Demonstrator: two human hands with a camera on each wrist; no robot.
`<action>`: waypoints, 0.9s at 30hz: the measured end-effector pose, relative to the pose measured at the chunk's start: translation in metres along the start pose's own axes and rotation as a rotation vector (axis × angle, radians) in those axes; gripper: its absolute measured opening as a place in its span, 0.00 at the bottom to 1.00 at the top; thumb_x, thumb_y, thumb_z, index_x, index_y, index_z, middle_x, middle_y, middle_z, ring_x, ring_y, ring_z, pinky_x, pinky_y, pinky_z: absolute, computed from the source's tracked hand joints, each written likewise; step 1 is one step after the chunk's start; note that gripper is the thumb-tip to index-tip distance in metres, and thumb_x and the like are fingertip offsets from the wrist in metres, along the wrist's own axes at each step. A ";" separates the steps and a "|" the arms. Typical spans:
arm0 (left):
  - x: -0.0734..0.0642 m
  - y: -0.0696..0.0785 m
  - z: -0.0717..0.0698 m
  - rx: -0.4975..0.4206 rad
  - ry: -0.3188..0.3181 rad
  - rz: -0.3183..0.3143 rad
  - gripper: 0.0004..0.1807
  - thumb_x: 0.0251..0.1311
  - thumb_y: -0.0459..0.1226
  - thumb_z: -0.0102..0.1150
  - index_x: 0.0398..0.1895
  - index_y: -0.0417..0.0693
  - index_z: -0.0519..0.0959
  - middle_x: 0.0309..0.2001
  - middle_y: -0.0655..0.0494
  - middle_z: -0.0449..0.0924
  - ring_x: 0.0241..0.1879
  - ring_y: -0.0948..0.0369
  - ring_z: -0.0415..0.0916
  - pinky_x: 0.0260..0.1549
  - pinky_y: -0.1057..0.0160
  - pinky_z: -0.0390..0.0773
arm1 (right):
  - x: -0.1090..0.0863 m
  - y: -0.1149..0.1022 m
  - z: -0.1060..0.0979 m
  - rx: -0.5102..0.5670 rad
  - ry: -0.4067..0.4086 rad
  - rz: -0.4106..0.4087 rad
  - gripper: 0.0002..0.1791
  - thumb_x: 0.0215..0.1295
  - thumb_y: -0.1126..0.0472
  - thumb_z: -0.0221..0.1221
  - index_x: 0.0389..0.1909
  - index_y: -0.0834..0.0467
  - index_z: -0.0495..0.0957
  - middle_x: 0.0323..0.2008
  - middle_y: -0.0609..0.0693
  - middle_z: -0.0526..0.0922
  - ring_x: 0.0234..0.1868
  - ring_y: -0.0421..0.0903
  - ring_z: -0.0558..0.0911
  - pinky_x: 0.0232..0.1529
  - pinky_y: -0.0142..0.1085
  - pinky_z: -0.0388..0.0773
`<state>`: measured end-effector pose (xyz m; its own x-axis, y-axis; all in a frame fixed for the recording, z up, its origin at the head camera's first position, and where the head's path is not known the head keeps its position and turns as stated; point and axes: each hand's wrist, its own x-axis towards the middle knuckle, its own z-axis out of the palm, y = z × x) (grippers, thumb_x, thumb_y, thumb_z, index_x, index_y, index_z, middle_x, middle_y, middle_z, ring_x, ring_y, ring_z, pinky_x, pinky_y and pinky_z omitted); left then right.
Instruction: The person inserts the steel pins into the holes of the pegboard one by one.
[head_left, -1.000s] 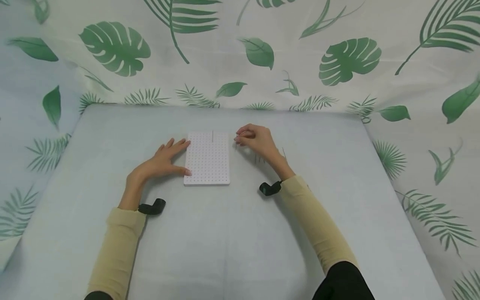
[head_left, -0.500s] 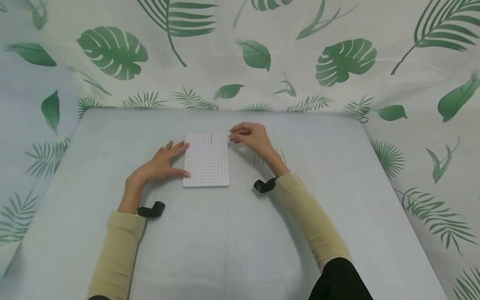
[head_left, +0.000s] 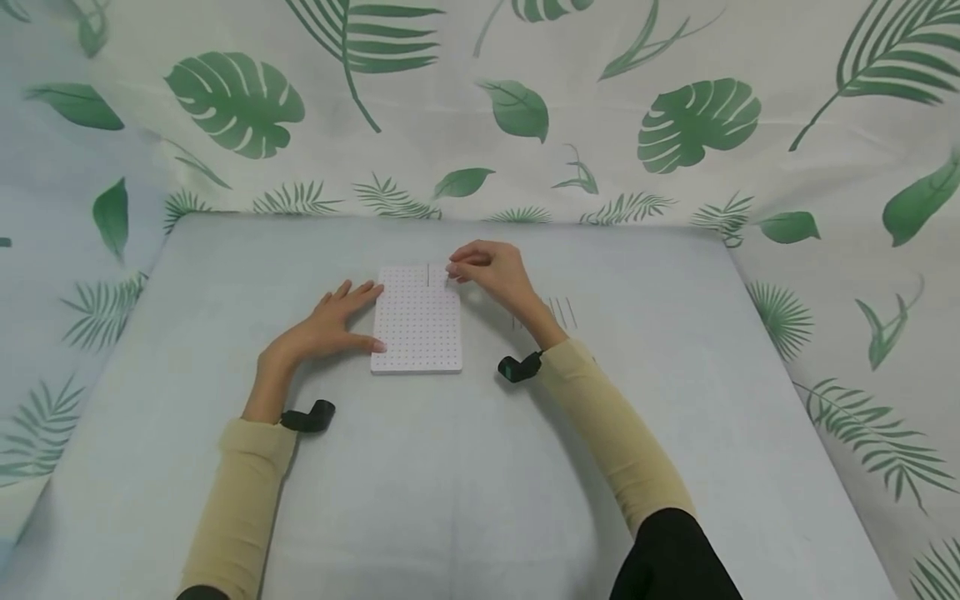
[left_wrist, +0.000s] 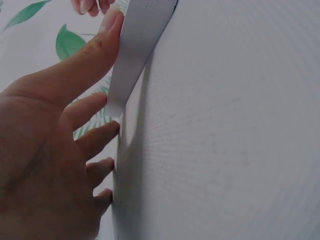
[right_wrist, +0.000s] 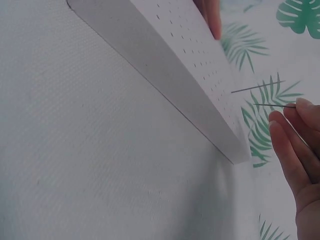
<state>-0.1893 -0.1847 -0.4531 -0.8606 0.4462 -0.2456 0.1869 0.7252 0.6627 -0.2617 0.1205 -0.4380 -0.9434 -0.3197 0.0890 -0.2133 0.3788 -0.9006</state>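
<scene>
White cloth with green leaf prints, the backdrop [head_left: 585, 100], rises beyond both hands on my feed. Next down, pale table [head_left: 450, 500], under and around both. Board [head_left: 416, 333], white, full of small holes, lies flat between the hands, right by the left one; probably set there so both can reach it.

Left hand [head_left: 326, 325]: spread, thumb and a fingertip touching the board's near side, not wrapped round it. I'd say it's a brace against sliding. Right hand [head_left: 495, 271]: well apart from the left, over the board's far corner on its own side, thumb and finger pinched on a pin. Wrist cameras [head_left: 519, 367], black, one per wrist, just behind each hand.

Loose pins [head_left: 561, 312], several, roughly in a row beside the right wrist, which blocks my exact count; handy for that hand, I guess. Standing pin [head_left: 428, 275]: upright in the board, between the hands, nearer the right fingertips. Held pin [right_wrist: 275, 105]: pinched near one end, probably so the other stays free; its tip points at the holed face and looks short of it.
</scene>
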 end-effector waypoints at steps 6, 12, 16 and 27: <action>0.001 -0.002 0.000 0.011 0.004 -0.005 0.56 0.59 0.51 0.73 0.83 0.46 0.51 0.84 0.41 0.41 0.82 0.38 0.26 0.79 0.36 0.28 | 0.006 0.000 0.009 0.034 0.003 -0.018 0.09 0.66 0.61 0.69 0.43 0.61 0.87 0.39 0.56 0.91 0.36 0.47 0.91 0.45 0.40 0.88; 0.001 -0.001 0.001 0.008 0.001 -0.012 0.56 0.59 0.50 0.73 0.83 0.46 0.50 0.84 0.41 0.40 0.82 0.39 0.25 0.79 0.37 0.27 | 0.008 -0.002 0.014 0.013 0.022 -0.034 0.08 0.66 0.61 0.70 0.41 0.60 0.87 0.38 0.55 0.92 0.35 0.47 0.91 0.44 0.37 0.88; 0.002 -0.001 0.001 0.007 0.004 -0.016 0.56 0.59 0.50 0.73 0.83 0.46 0.50 0.84 0.42 0.40 0.82 0.39 0.25 0.79 0.37 0.27 | 0.008 -0.001 0.015 0.002 0.019 -0.037 0.08 0.66 0.61 0.70 0.41 0.60 0.87 0.37 0.55 0.92 0.35 0.46 0.91 0.44 0.37 0.88; 0.002 -0.002 0.001 0.011 0.009 -0.012 0.55 0.59 0.50 0.72 0.83 0.47 0.51 0.84 0.42 0.41 0.82 0.39 0.26 0.79 0.37 0.27 | 0.011 0.009 0.020 -0.007 0.015 -0.037 0.08 0.65 0.61 0.70 0.40 0.61 0.87 0.36 0.55 0.92 0.35 0.46 0.91 0.43 0.35 0.87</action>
<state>-0.1910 -0.1845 -0.4561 -0.8671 0.4326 -0.2469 0.1817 0.7362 0.6519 -0.2685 0.1028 -0.4534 -0.9385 -0.3202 0.1290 -0.2499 0.3726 -0.8937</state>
